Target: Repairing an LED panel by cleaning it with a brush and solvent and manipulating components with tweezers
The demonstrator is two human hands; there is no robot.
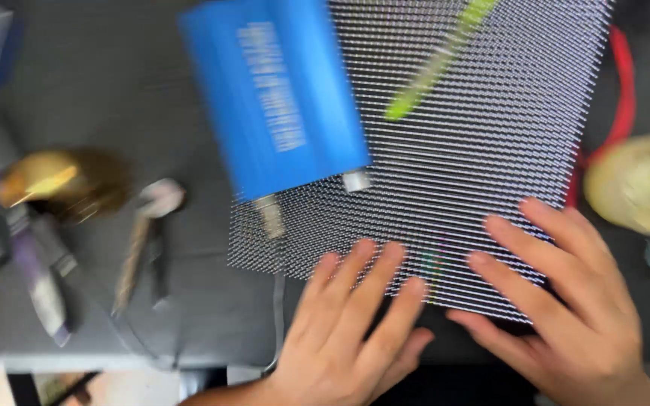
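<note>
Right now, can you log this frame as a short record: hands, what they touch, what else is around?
left hand: flat, fingers spread, on the panel's near edge
right hand: flat, fingers spread, on the panel's near right corner
panel: dotted grid sheet lying on the dark table
blue box: on the panel's left part, two plugs at its near end
green pen: lying on the panel, blurred
pliers: left of the panel
image: motion-blurred

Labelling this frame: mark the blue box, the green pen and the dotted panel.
blue box [276, 94], head view, middle of its top face
green pen [434, 64], head view, mid-shaft
dotted panel [483, 158], head view, bare centre area
</note>
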